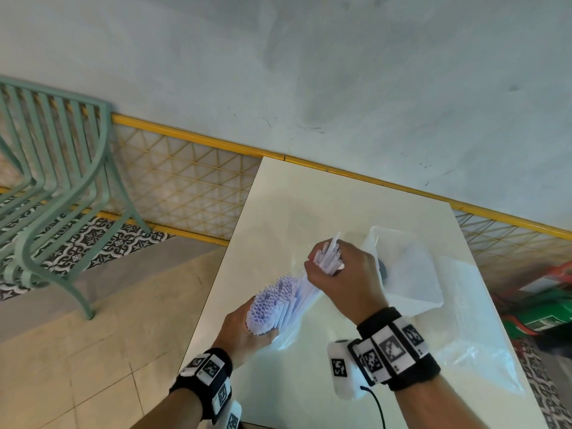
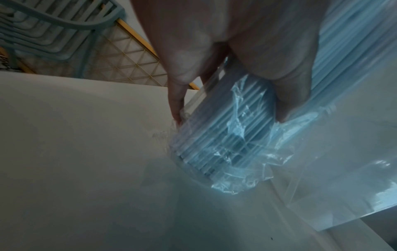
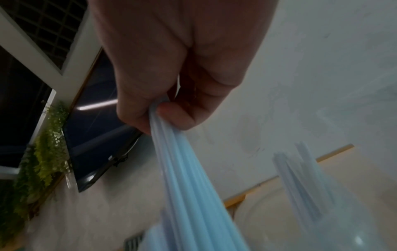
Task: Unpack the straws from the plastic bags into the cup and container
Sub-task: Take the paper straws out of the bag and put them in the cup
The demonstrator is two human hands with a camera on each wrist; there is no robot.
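Note:
A thick bundle of white straws (image 1: 272, 301) in a clear plastic bag (image 2: 240, 168) is held over the white table (image 1: 278, 212). My left hand (image 1: 247, 329) grips the bundle's near end, bag and all; thumb and fingers (image 2: 290, 95) wrap it. My right hand (image 1: 343, 274) grips a handful of straws (image 3: 182, 169) at the far end, with their tips (image 1: 329, 252) sticking out above the fist. A translucent rectangular container (image 1: 408, 267) stands just right of that hand. A round clear cup (image 3: 279, 220) with a few straws (image 3: 300, 183) shows in the right wrist view.
Another clear plastic bag (image 1: 470, 329) lies on the table's right side. A green metal chair (image 1: 55, 187) stands on the floor at left. A grey wall with a yellow mesh rail (image 1: 192, 181) runs behind the table. Green crates (image 1: 544, 298) sit at far right.

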